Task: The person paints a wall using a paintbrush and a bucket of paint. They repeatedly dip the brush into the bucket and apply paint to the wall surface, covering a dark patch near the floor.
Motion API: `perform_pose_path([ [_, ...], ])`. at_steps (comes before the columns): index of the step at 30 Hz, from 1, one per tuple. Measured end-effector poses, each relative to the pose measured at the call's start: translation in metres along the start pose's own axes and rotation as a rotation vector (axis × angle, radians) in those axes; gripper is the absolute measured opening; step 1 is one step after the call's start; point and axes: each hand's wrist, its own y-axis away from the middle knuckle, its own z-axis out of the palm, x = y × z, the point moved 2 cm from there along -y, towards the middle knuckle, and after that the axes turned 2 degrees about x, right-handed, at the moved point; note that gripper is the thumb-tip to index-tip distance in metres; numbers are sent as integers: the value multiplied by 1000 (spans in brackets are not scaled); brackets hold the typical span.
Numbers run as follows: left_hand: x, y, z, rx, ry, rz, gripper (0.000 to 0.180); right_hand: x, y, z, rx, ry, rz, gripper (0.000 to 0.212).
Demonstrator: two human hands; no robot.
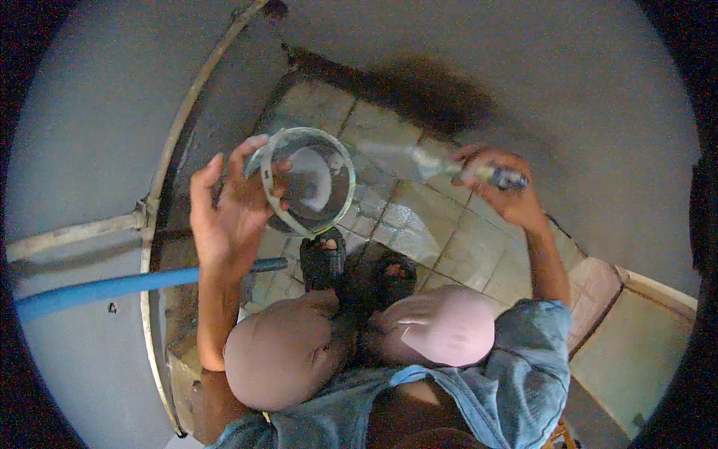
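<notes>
My left hand (235, 202) grips the side of a clear round container (349, 176) with a pale rim. Some of its fingers show at the rim and through the wall. A whitish patch (314, 179) shows within the container; whether it is a liquid or the base, I cannot tell. To the right, my right hand (497, 179) is closed round the handle of a slim tool (430, 161). Its dark-blue butt end sticks out past the hand, and its pale far end points toward the container. Motion blur hides the exact kind of tool.
Below lies a tiled floor (456, 247), where my feet in dark sandals (321, 262) stand. Grey walls (583, 97) close in, with a dark stain along the far floor edge. At left are a blue pipe (149, 283) and a pale pipe (82, 233).
</notes>
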Motion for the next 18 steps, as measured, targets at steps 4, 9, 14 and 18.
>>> perform_pose_path([
  [4,3,2,3,-20,-3,-5,68,97,26,30,638,-850,370,29],
  [9,1,4,3,-44,36,7,70,206,57,111,880,-1287,413,38],
  [14,0,10,-10,-84,51,15,72,200,53,134,1003,-1100,224,31],
  [18,-3,8,-4,-39,24,42,76,205,56,120,1024,-131,182,19],
])
